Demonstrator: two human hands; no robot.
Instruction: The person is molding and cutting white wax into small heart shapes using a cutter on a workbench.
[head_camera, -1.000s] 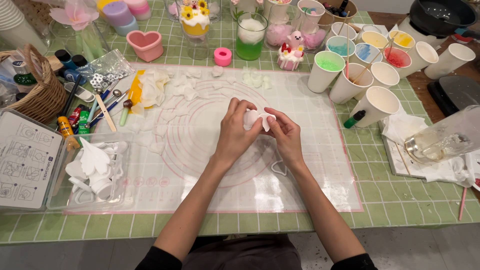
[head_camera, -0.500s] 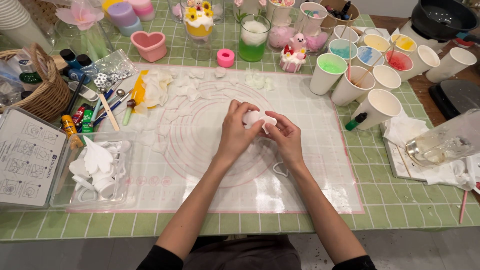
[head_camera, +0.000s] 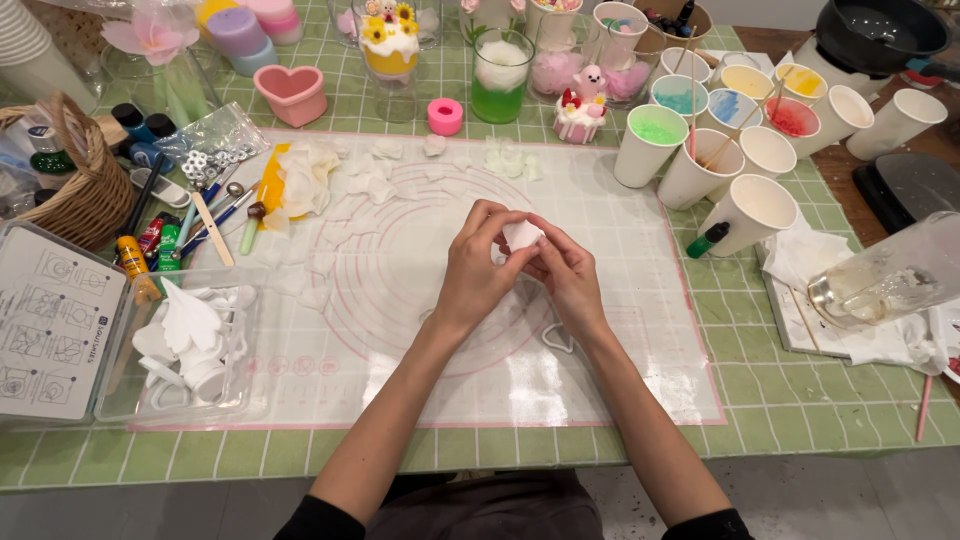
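Both my hands meet over the middle of a translucent silicone mat (head_camera: 620, 340) with pink rings. My left hand (head_camera: 478, 268) and my right hand (head_camera: 567, 272) pinch a small white petal-shaped piece (head_camera: 521, 234) between their fingertips, held just above the mat. A white cutter outline (head_camera: 556, 340) lies on the mat under my right wrist. More thin white petal pieces (head_camera: 340, 190) lie scattered on the mat's far left part.
Paper cups with coloured contents (head_camera: 700, 130) crowd the far right. A clear box of white cutters (head_camera: 180, 345) sits at left, beside a wicker basket (head_camera: 70, 200) and tools (head_camera: 205, 215). A glass jar (head_camera: 885, 275) lies on tissue at right. Candles and moulds line the back.
My hands stay in the same spot, fingers shifting slightly on the white piece. The view has barely moved.
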